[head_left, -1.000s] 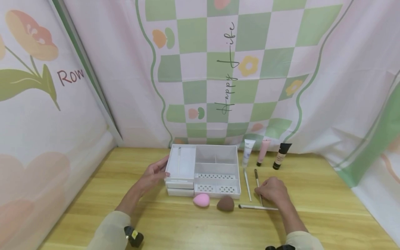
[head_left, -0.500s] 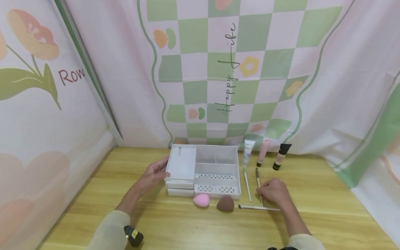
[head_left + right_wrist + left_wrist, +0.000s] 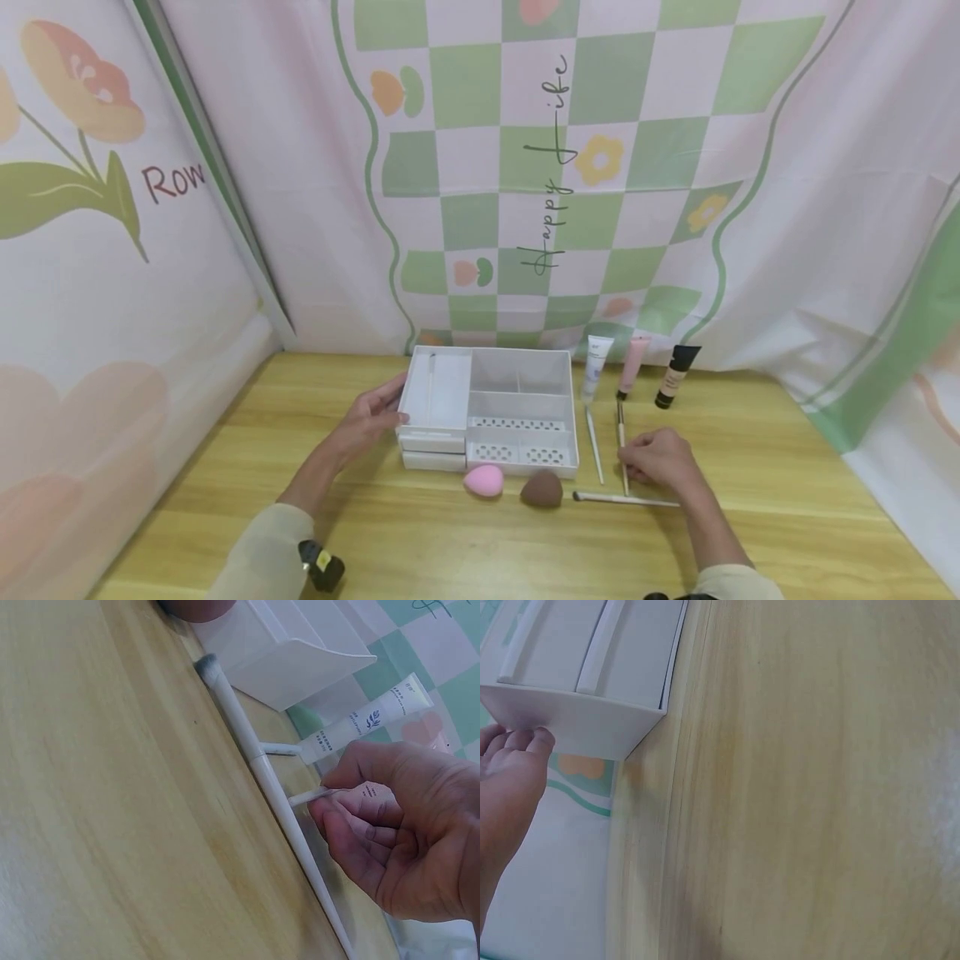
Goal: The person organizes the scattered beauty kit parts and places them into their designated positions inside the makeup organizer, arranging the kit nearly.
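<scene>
A white storage box (image 3: 522, 392) with compartments and two small drawers stands on the table. My left hand (image 3: 372, 421) rests against its left side; the left wrist view shows that hand's fingertips (image 3: 542, 736) touching the side wall. My right hand (image 3: 660, 456) pinches a thin makeup brush (image 3: 621, 425) by its pale handle between thumb and fingers. The dark bristle end points toward the pink tube (image 3: 633, 367). A second makeup brush (image 3: 595, 446) lies to its left, and another makeup brush (image 3: 259, 761) lies crosswise in front. A slim brush (image 3: 431, 387) lies on the box's top left.
A pink makeup sponge (image 3: 483, 481) and a brown makeup sponge (image 3: 542, 488) sit before the box. A white tube (image 3: 596, 367) and a black-capped tube (image 3: 677, 377) stand at the back right. A patterned curtain (image 3: 525, 167) hangs behind the wooden table (image 3: 450, 550).
My right hand has shifted slightly right, and the brush it pinches has moved right and a little farther back. The left hand has stayed against the box.
</scene>
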{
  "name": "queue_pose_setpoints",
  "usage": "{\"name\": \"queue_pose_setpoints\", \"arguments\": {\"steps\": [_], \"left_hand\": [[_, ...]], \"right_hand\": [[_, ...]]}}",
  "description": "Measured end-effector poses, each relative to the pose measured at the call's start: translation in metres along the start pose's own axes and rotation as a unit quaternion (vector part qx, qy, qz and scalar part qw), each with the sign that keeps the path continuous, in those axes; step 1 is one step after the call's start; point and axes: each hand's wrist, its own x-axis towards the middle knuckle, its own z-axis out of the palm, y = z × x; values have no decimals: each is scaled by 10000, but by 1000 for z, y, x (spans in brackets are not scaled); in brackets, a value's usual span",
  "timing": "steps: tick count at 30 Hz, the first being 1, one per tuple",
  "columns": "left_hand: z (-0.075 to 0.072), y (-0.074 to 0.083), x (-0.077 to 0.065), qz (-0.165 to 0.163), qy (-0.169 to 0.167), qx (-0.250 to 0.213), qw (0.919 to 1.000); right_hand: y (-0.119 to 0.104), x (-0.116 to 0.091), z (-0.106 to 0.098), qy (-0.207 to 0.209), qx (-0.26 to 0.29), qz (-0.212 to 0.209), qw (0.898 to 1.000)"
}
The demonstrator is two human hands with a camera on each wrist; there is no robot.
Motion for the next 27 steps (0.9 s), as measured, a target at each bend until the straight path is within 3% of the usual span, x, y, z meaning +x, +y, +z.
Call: {"name": "queue_pose_setpoints", "arguments": {"steps": [17,27], "left_hand": [[-1,0,0,7,-27,-2,10000],[-3,-2,1,74,-90,51,9999]], "right_hand": [[-4,-3,-4,-51,255,-172,9995],[-8,-2,-2,-298,1132,-273,9927]]}}
